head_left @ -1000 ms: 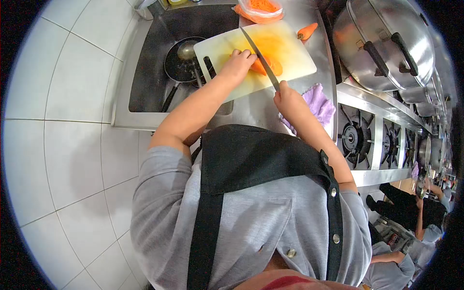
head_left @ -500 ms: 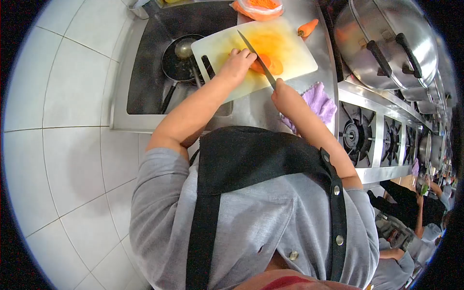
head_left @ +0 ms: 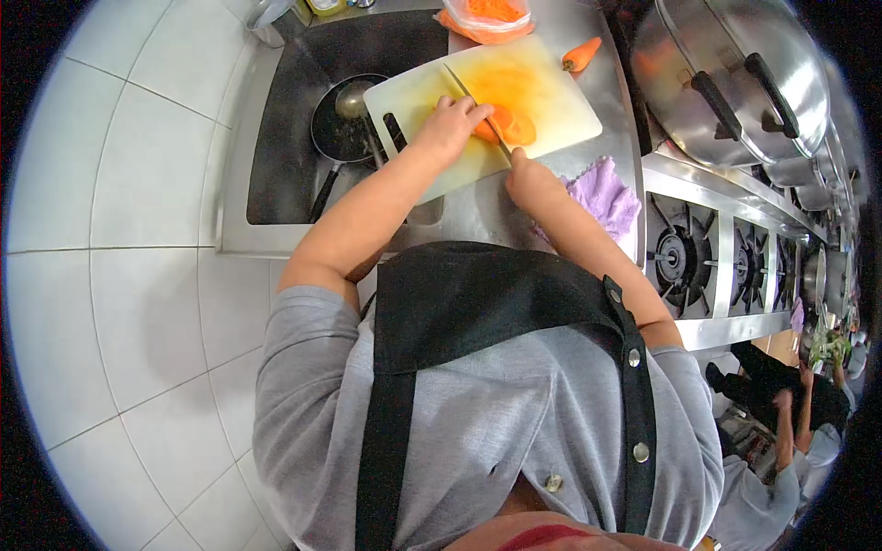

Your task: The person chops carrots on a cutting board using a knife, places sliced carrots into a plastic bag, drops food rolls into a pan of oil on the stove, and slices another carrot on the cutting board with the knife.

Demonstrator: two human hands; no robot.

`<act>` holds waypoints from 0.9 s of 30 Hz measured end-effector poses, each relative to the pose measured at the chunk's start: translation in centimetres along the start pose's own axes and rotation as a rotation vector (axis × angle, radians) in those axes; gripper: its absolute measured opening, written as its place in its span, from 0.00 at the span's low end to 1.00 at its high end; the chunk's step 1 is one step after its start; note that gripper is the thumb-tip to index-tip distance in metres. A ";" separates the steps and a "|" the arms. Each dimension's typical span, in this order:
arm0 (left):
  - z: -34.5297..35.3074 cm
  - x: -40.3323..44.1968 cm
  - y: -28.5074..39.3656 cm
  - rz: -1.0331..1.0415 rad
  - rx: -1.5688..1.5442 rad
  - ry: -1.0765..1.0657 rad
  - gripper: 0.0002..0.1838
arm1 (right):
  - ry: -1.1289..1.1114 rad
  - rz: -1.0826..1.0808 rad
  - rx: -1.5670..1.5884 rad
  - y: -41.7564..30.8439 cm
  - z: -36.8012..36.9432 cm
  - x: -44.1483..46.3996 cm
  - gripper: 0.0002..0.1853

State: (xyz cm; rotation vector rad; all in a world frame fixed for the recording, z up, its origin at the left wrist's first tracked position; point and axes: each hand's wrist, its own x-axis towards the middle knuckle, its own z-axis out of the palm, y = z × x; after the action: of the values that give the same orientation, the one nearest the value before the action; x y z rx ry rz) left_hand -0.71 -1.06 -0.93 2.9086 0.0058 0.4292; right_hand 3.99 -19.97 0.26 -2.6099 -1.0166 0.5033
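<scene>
My right hand [head_left: 535,181] is closed round the handle of a long knife [head_left: 467,90]. Its blade lies across the orange carrot [head_left: 484,130] on the white cutting board [head_left: 559,125], which has orange stains. With bent fingers, my left hand [head_left: 448,129] presses the carrot down just left of the blade. Cut carrot slices [head_left: 520,130] lie right of the blade. Another carrot piece [head_left: 581,56] rests on the metal counter beyond the board's right corner.
A bag of grated carrot [head_left: 496,18] stands behind the board. Left is a sink [head_left: 276,156] holding a black pan [head_left: 342,138]. A purple cloth [head_left: 606,197] lies by my right forearm. Large pots [head_left: 726,83] and gas burners [head_left: 675,260] stand right; co-workers [head_left: 753,500] are at lower right.
The knife and my right hand have moved slightly left, and the blade is now more over the carrot. My left hand stays on the carrot. At lower right, co-workers' arms have shifted and greens show.
</scene>
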 end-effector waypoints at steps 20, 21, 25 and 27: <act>0.1 -0.5 -0.1 -0.002 -0.073 0.077 0.15 | 0.096 -0.060 0.118 -1.2 -3.3 -4.4 0.11; 0.0 -0.4 -0.1 -0.017 -0.077 0.064 0.14 | 0.100 -0.077 0.105 -1.0 -3.2 -4.4 0.11; -0.4 -0.5 0.2 -0.016 -0.087 0.065 0.13 | 0.091 -0.074 0.090 -0.6 -2.8 -4.1 0.10; -0.7 -0.5 0.3 -0.019 -0.084 0.039 0.12 | 0.067 -0.035 0.077 -0.6 -2.7 -3.9 0.11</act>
State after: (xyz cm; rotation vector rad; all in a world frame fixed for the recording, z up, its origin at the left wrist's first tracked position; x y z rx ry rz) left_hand -1.36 -1.20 -0.34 2.8151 0.0207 0.4709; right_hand 2.12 -22.61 3.71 -2.5197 -0.9998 0.4341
